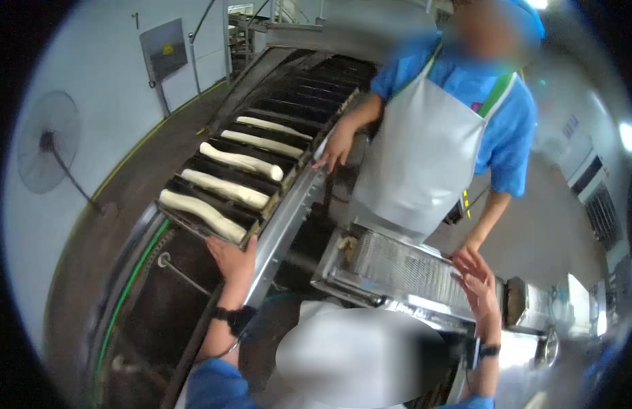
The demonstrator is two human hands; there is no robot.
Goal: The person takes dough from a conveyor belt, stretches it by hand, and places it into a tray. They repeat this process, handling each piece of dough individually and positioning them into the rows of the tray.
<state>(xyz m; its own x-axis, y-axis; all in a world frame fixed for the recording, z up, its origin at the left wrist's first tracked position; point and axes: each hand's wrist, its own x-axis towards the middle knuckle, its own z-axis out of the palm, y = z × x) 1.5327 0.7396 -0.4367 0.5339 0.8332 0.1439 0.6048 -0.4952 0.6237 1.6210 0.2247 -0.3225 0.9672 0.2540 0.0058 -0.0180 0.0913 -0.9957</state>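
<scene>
Long pale dough strips (203, 213) lie one per slot in the dark ridged trays (193, 163) on the conveyor. My left hand (232, 259) is at the near edge of the front tray, its fingers spread and touching the corner by the closest strip; it holds nothing. Over on the right, my right hand (477, 283) is raised beside the end of the metal mesh belt (404, 269), fingers apart and nothing in them. It overlaps a co-worker's hand there, and whether they touch cannot be told.
A co-worker in a white apron (418, 157) stands across the mesh belt, one hand (337, 144) at the conveyor's metal rail (282, 228). A wall fan (48, 142) is at left. More metal machinery (527, 307) stands at right.
</scene>
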